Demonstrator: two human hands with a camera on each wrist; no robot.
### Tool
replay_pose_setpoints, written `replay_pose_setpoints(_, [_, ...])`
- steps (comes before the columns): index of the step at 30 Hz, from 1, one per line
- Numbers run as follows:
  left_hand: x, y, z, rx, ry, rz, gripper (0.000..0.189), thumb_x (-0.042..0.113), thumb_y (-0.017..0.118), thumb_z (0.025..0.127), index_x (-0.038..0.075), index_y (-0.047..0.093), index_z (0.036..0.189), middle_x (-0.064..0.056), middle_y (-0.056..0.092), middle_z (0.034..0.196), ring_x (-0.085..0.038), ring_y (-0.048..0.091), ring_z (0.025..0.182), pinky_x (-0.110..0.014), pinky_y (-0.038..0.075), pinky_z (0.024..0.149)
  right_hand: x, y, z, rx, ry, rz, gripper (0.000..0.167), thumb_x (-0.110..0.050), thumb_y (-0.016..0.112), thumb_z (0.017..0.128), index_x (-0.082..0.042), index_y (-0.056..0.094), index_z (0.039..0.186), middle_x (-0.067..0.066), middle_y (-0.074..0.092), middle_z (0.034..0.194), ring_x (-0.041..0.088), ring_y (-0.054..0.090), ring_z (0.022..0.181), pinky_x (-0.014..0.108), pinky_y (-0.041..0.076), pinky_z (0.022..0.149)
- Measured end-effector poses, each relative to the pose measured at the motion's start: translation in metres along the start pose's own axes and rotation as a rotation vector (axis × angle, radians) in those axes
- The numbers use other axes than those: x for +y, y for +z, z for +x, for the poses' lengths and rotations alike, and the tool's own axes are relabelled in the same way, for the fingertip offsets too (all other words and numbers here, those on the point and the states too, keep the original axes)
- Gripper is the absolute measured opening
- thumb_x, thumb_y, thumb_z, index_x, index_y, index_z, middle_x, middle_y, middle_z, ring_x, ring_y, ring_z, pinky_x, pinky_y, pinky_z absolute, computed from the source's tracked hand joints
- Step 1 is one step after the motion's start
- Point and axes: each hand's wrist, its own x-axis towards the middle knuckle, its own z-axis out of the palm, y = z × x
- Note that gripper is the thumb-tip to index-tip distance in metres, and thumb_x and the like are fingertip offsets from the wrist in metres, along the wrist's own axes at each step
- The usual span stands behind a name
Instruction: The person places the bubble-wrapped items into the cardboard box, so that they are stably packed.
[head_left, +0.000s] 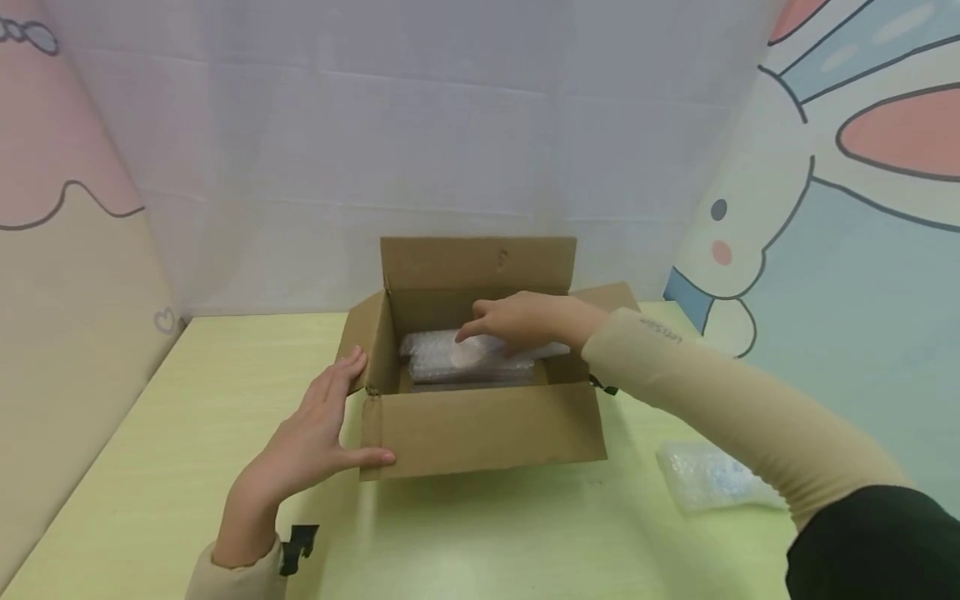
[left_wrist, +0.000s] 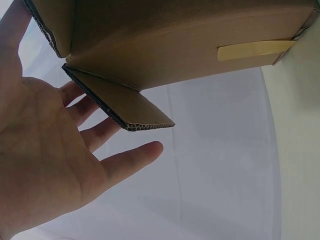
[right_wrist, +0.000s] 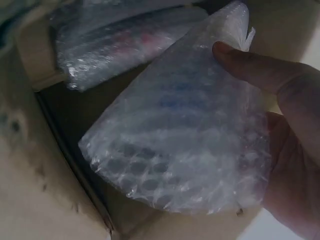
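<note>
Apparently, head view, box: working inside one open brown cardboard box (head_left: 483, 429) on pale yellow-green tabletop (head_left: 480, 533), packing or unpacking unclear; next probably calls for gentle grip, box steadied. One clear bubble-wrap bundle (head_left: 720, 477) lying to its right.
Left wrist, flap: touching brown cardboard flap (left_wrist: 125, 102) with left hand (left_wrist: 50, 155), fingers straight, spread.
Right wrist, packet: grasping one clear bubble-wrapped packet (right_wrist: 175, 145) within box opening, by thumb and fingers of right hand (right_wrist: 302, 115); at least one more wrapped packet (right_wrist: 95, 60) beyond, not fully countable.

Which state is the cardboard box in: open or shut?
The cardboard box is open: its flaps are spread apart, and bubble-wrapped packages show inside.

Bubble-wrap packs (head_left: 435, 367) lie inside the box (head_left: 483, 429), another pack (head_left: 708, 478) right of it.
</note>
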Motion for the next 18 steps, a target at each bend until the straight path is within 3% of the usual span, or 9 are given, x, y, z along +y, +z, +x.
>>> replay_pose_setpoints(4, [0.000, 0.000, 0.000, 0.005, 0.005, 0.002, 0.122, 0.063, 0.077, 0.067, 0.014, 0.009, 0.156, -0.012, 0.014, 0.162, -0.036, 0.016, 0.147, -0.065, 0.038, 0.104, -0.005, 0.008, 0.018, -0.087, 0.014, -0.023, 0.064, -0.010, 0.067, 0.090, -0.028, 0.042, 0.146, 0.015, 0.049, 0.135, 0.017, 0.057, 0.074, 0.029, 0.050, 0.063])
replay_pose_setpoints(8, [0.002, 0.000, 0.001, 0.009, 0.008, 0.005, 0.123, 0.062, 0.078, 0.067, 0.014, 0.009, 0.156, -0.013, 0.015, 0.162, -0.037, 0.017, 0.147, -0.065, 0.038, 0.104, -0.008, 0.010, 0.024, -0.156, 0.060, 0.001, 0.072, -0.012, 0.069, 0.089, -0.031, 0.035, 0.150, 0.014, 0.040, 0.148, 0.022, 0.063, 0.086, 0.034, 0.055, 0.073])
replay_pose_setpoints(13, [0.002, 0.000, 0.001, 0.011, 0.011, 0.011, 0.122, 0.062, 0.078, 0.067, 0.013, 0.010, 0.156, -0.012, 0.015, 0.162, -0.036, 0.018, 0.147, -0.064, 0.038, 0.104, -0.010, 0.011, 0.025, -0.189, 0.078, -0.018, 0.075, -0.009, 0.071, 0.088, -0.032, 0.035, 0.149, 0.009, 0.048, 0.142, 0.019, 0.060, 0.090, 0.034, 0.054, 0.074])
replay_pose_setpoints(18, [0.001, -0.001, -0.001, 0.012, 0.011, 0.011, 0.122, 0.063, 0.077, 0.067, 0.013, 0.010, 0.156, -0.013, 0.015, 0.162, -0.036, 0.018, 0.147, -0.064, 0.038, 0.105, -0.008, 0.009, 0.023, -0.163, 0.070, -0.004, 0.074, -0.009, 0.072, 0.086, -0.029, 0.037, 0.148, 0.008, 0.052, 0.137, 0.022, 0.060, 0.110, 0.038, 0.055, 0.085])
